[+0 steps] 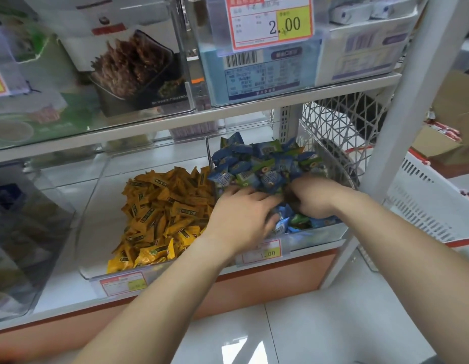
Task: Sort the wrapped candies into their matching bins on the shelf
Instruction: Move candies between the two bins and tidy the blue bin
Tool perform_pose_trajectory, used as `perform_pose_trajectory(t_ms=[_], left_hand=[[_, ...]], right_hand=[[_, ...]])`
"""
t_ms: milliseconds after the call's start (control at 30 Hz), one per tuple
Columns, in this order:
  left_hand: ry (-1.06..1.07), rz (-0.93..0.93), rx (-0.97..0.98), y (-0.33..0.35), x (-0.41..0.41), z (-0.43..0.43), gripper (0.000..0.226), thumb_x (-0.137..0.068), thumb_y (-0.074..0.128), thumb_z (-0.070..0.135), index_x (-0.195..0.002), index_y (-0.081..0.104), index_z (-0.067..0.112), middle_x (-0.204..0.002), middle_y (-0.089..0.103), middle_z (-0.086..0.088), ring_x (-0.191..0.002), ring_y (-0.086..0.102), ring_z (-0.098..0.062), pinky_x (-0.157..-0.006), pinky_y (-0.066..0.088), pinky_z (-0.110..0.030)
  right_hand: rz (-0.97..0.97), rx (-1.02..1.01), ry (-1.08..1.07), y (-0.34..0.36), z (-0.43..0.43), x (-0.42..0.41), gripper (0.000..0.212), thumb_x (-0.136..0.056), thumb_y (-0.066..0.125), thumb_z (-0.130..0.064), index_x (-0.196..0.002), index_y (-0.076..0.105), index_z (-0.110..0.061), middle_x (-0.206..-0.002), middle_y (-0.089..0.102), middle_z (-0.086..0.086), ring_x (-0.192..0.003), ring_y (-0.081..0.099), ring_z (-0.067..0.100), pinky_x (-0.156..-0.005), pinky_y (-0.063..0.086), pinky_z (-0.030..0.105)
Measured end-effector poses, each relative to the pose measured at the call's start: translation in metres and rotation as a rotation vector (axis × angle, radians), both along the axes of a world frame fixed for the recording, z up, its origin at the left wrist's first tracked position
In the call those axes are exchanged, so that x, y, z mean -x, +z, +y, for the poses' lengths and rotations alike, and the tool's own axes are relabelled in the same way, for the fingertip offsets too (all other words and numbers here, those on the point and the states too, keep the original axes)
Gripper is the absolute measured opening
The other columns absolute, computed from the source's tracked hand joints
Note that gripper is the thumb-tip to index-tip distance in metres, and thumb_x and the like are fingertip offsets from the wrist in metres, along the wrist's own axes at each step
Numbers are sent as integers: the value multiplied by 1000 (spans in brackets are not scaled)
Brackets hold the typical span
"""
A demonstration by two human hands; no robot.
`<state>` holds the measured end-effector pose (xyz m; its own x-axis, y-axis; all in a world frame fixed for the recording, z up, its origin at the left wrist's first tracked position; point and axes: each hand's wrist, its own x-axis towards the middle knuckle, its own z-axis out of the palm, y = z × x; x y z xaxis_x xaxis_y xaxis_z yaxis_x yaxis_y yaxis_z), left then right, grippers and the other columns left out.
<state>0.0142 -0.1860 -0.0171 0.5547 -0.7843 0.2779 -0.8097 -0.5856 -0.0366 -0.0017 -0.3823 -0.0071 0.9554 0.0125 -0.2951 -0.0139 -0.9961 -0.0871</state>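
Two clear bins sit side by side on the lower shelf. The left bin (86,269) holds a heap of yellow wrapped candies (162,214). The right bin (322,233) is piled with blue and green wrapped candies (257,164). My left hand (241,219) lies palm down on the blue and green pile near the divider between the bins, fingers spread forward over the wrappers. My right hand (312,198) is dug into the same pile just to its right, with its fingers curled down among the candies and hidden from view.
Price tags hang on the bin fronts (262,252) (123,283). The upper shelf carries clear boxes of packaged goods and a 2.00 price label (270,22). A white shelf post (396,106) stands at the right, with a white basket (425,195) beyond it. Grey floor tiles lie below.
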Motion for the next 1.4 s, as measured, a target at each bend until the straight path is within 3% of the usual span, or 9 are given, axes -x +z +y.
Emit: perform_pose_trajectory(t_ms=[100,267,367,500,633,767,900,1067,1400], left_hand=[[27,-9,38,1,-4,2,38,-94,46,55,-123,63,38,-112,71,9,-111,60,-20,-95,41,-39],[45,58,45,5,-2,2,41,-93,45,60,-126,60,41,-120,66,12,-117,56,-16,-100,41,-37],[82,279,336,13,1,2,49,-91,53,57,-134,50,35,-122,64,13,-114,58,-10,-94,50,-36],[-1,571,807,24,5,6,56,-88,71,40,-139,46,33,-115,65,23,-107,62,1,-90,52,-24],[11,542,855,31,5,14,36,-88,73,24,-119,60,37,-110,66,23,-105,62,-1,-87,51,-21],[119,432,782,32,-7,28,32,-87,70,18,-111,62,37,-99,66,27,-94,60,10,-77,42,-5],[165,339,603,28,-10,41,29,-89,66,28,-116,62,39,-98,69,19,-89,62,3,-75,50,-19],[147,249,301,24,-9,46,33,-92,59,40,-125,56,41,-107,71,11,-95,66,-11,-76,56,-36],[140,273,268,22,-9,47,34,-94,59,40,-127,55,43,-116,69,10,-105,63,-14,-83,54,-38]], right_hand=[[-52,-106,-55,7,-7,6,11,-93,61,-25,-104,59,-24,-101,66,3,-90,61,24,-81,55,39],[-398,-410,-171,30,-12,22,10,-90,69,-42,-97,65,-35,-93,67,-13,-87,61,11,-71,42,27],[-513,-719,-258,35,1,27,16,-91,70,-39,-102,74,-29,-99,71,-14,-95,64,8,-82,48,29],[-439,-1212,-370,34,29,31,24,-93,70,-27,-113,72,-13,-103,75,4,-99,70,22,-94,55,43],[-305,-1452,-370,33,45,31,9,-96,64,-17,-103,70,-12,-90,77,5,-84,74,21,-81,60,37],[-518,-920,-250,27,40,29,13,-93,63,-36,-95,69,-25,-87,74,-6,-84,69,10,-79,56,34],[-216,-451,52,14,38,38,32,-87,66,-48,-115,61,-35,-111,68,-13,-101,63,9,-88,53,39],[-322,-341,2,16,21,37,22,-90,64,-36,-111,60,-41,-105,72,-6,-99,66,20,-82,56,42],[-394,114,-182,12,3,35,21,-90,55,-28,-107,67,-23,-99,63,7,-95,62,33,-65,47,34]])
